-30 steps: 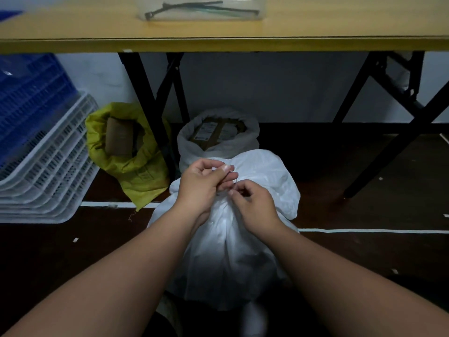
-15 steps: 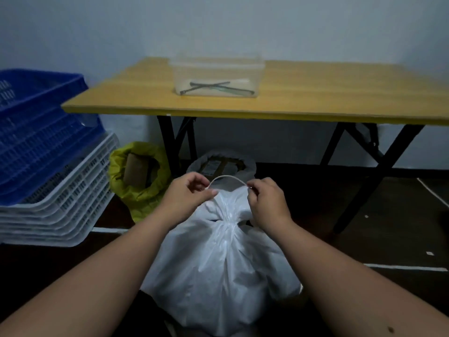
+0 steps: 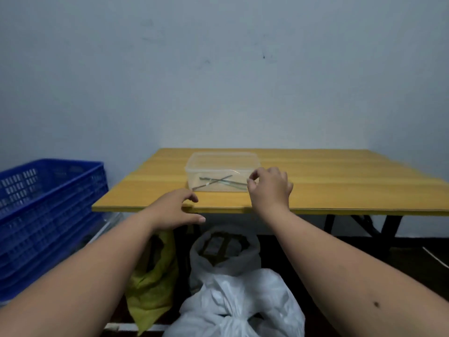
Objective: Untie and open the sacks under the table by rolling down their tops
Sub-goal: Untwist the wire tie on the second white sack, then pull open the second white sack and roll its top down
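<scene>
A white plastic sack (image 3: 243, 305) stands on the floor at the bottom, its neck still bunched together. Behind it, under the table, are a white sack (image 3: 226, 263) and a yellow sack (image 3: 155, 276), both with their tops rolled down and open. My right hand (image 3: 269, 188) is up at the near right corner of a clear tub (image 3: 218, 164) on the table, thumb and forefinger pinching a thin pale tie (image 3: 237, 171). My left hand (image 3: 175, 207) rests on the table's front edge with loosely curled fingers and holds nothing.
The yellow wooden table (image 3: 340, 188) has black folding legs (image 3: 388, 229). The clear tub holds several dark ties. Blue crates (image 3: 48, 210) are stacked at the left against the wall. A white line runs across the dark floor.
Both hands left the white sack's neck and rose to the table. The right hand carried the tie up to the tub. The view tilted upward.
</scene>
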